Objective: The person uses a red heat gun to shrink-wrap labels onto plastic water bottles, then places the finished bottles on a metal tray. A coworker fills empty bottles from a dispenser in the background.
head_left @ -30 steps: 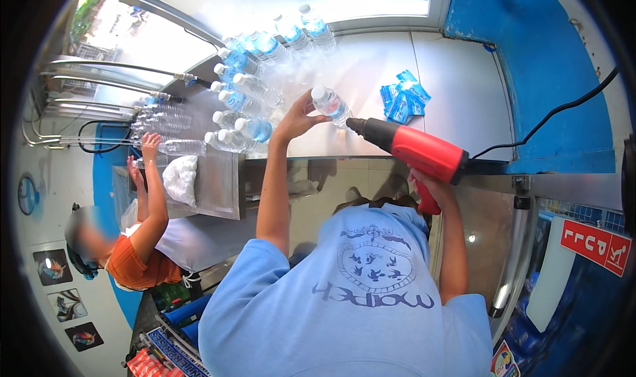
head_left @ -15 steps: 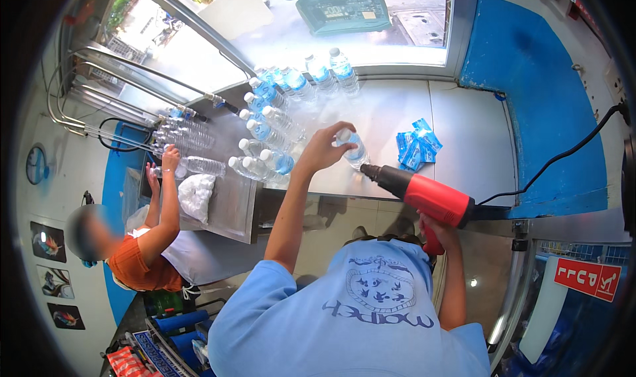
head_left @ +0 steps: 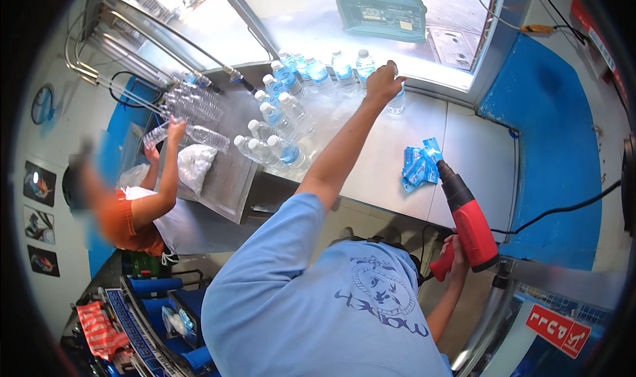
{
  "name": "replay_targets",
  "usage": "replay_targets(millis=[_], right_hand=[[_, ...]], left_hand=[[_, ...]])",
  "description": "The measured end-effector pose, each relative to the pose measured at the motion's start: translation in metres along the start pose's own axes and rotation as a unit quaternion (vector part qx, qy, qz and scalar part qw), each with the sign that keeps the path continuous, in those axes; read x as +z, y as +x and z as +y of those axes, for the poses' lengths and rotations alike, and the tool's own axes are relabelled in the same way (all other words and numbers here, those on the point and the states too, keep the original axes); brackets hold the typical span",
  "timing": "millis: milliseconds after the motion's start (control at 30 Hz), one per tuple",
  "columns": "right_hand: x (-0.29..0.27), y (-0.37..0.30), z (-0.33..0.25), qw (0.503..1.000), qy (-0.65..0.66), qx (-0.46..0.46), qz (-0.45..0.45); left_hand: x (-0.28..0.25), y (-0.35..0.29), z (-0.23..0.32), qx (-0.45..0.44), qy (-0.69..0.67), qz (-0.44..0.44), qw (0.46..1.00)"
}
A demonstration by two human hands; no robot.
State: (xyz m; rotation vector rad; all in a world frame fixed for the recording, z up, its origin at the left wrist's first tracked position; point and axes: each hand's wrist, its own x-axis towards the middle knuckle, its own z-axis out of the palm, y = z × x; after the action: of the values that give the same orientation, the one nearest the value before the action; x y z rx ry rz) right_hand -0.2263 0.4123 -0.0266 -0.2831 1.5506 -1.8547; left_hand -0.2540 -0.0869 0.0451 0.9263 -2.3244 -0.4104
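At the window side of the steel counter, my left hand (head_left: 384,84) is closed about the top of a blue-labelled water bottle (head_left: 396,103), which stands upright at the end of a row; the cap is hidden by my fingers. My right hand (head_left: 456,256) grips the handle of a red and black heat gun (head_left: 476,228) near the counter's front edge. Its dark nozzle points at a small pile of blue plastic labels (head_left: 420,165), with the tip beside or just above them. Several capped bottles (head_left: 278,117) stand to the left, some labelled, some plain.
Another person (head_left: 149,205) in orange handles a clear bottle (head_left: 209,137) at a steel sink, with a bag of white caps (head_left: 197,165) beside them. Metal filling pipes (head_left: 156,43) reach over it. The heat gun's black cord (head_left: 563,215) runs to the right wall.
My left hand has carried the bottle away from me to the window-side row. The heat gun has swung right, off the bottle, toward the labels. The view has shifted slightly.
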Motion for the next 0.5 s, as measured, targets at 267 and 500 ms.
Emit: replay_targets(millis=[267,500], right_hand=[[-0.002,0.0,0.005,0.999,0.024,-0.002,0.021],[0.004,0.001,0.001,1.0,0.019,0.008,0.021]], left_hand=[[0.008,0.02,-0.011,0.032,0.135,0.041,0.989],[-0.126,0.01,-0.102,-0.045,0.065,0.181,0.98]])
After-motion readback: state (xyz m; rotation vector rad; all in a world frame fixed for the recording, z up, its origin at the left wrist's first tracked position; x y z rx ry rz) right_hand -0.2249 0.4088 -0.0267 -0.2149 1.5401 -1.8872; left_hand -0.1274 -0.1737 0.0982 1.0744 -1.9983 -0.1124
